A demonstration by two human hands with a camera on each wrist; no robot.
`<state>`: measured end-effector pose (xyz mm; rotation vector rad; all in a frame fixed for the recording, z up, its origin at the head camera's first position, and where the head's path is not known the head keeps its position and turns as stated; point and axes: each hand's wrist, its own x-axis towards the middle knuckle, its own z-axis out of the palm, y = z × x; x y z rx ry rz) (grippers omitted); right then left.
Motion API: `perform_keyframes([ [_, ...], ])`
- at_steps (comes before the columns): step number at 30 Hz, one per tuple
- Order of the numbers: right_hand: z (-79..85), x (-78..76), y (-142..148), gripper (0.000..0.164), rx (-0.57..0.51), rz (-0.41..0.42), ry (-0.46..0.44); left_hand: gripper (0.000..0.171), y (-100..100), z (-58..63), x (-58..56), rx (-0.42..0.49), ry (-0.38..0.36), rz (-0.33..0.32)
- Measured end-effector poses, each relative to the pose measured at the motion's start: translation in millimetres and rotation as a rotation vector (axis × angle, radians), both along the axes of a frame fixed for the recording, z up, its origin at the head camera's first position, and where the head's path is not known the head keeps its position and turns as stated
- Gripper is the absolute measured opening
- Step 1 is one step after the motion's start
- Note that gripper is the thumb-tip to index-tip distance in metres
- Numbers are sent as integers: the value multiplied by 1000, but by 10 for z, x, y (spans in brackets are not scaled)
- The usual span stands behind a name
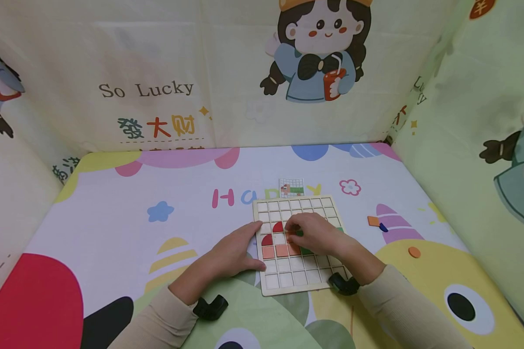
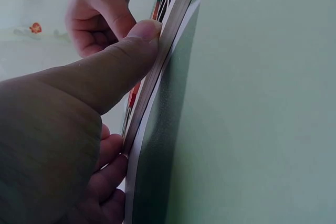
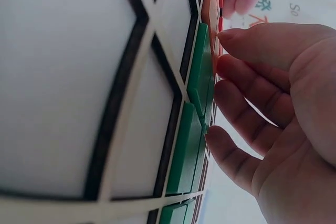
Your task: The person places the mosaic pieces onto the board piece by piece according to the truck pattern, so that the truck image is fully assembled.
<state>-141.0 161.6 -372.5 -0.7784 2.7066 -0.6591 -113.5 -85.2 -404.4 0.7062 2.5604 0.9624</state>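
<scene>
A wooden grid board (image 1: 284, 279) lies on the table, holding red quarter-round tiles (image 1: 267, 240), orange square tiles (image 1: 268, 252) and green tiles (image 3: 184, 148). My left hand (image 1: 231, 252) rests along the board's left side, its thumb (image 2: 126, 59) pressed to the edge and its fingertips farther up. Over the middle of the grid is my right hand (image 1: 316, 235). Its thumb and index fingertips touch the orange tiles, slightly apart, while the other fingers bend loosely above the green ones. Part of the green area is hidden under this hand in the head view.
A small pattern card (image 1: 291, 187) lies at the board's far edge. To the right are a loose orange square (image 1: 373, 221), a dark blue piece (image 1: 383, 227) and a round orange piece (image 1: 414, 252). Printed cloth walls (image 1: 227, 72) stand behind and at both sides.
</scene>
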Motion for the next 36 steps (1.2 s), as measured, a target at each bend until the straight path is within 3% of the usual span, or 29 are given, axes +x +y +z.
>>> perform_keyframes([
  [7, 7, 4, 11, 11, 6, 15, 16, 99, -3, 2, -1, -1, 7, -7],
  [16, 74, -1, 127, 24, 6, -60, -9, 99, -4, -9, -14, -8, 5, -8],
  [36, 176, 9, 847, 31, -4, -247, 95, 99, 0, -12, -17, -6, 11, -14],
])
